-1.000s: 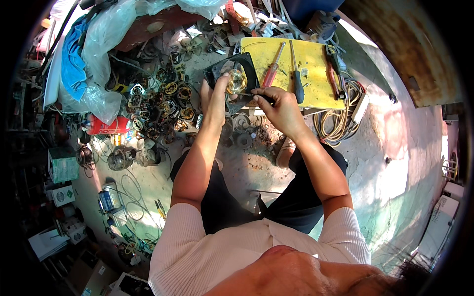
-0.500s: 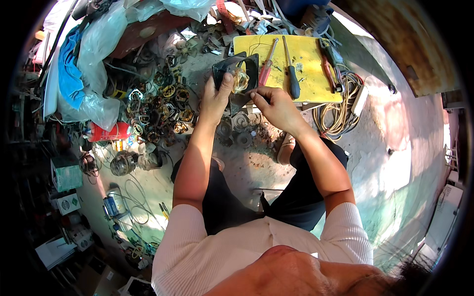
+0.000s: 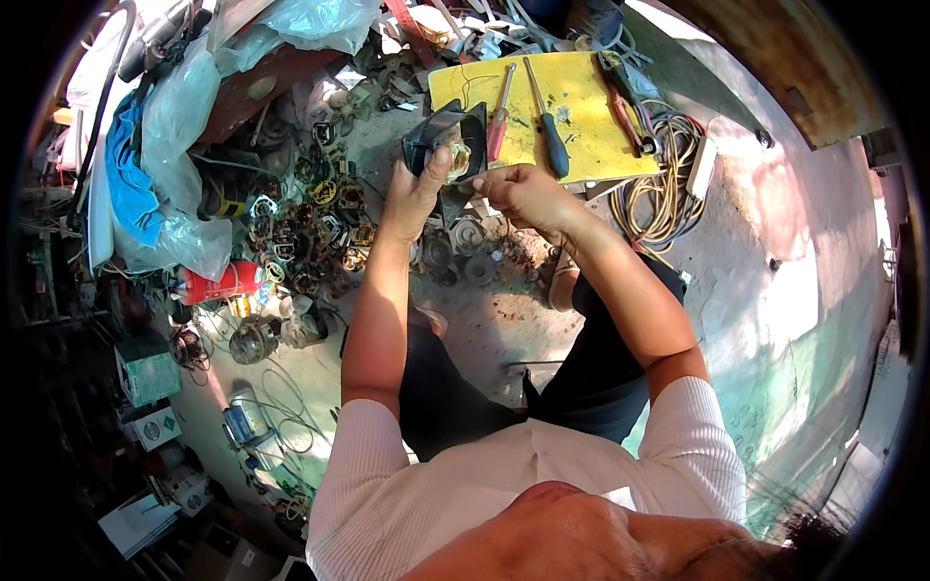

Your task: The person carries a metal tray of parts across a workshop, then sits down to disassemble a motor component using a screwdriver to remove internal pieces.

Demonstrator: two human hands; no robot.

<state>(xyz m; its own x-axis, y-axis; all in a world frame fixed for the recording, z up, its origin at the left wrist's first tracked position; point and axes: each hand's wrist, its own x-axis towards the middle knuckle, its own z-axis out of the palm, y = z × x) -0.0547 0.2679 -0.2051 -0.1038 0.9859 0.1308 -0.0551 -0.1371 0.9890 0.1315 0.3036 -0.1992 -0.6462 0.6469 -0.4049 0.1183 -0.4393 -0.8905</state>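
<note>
My left hand [image 3: 415, 201] is closed round the side of a black square fan housing [image 3: 417, 145], its thumb lying over the near face. A shiny copper-coloured coil [image 3: 451, 155] shows inside the frame. My right hand [image 3: 531, 198] pinches at the housing's lower right edge; whatever sits between the fingertips is too small to make out. Just beyond, on a yellow board [image 3: 581, 102], lie a screwdriver with a red handle [image 3: 496, 141], another with a dark blue handle [image 3: 554, 150], and red-and-black pliers [image 3: 626, 105].
Right of the board lies a coiled cable [image 3: 661, 198] with a white power strip [image 3: 703, 169]. Many motor coils [image 3: 325, 189] are heaped on the floor at left, near a red cylinder [image 3: 221, 283] and plastic bags [image 3: 184, 116]. Round metal parts [image 3: 467, 234] lie below my hands.
The view has shifted slightly, so the board and tools appear farther up and left. My left hand keeps its hold on the housing; my right fingers stay at its edge, the wrist slightly turned.
</note>
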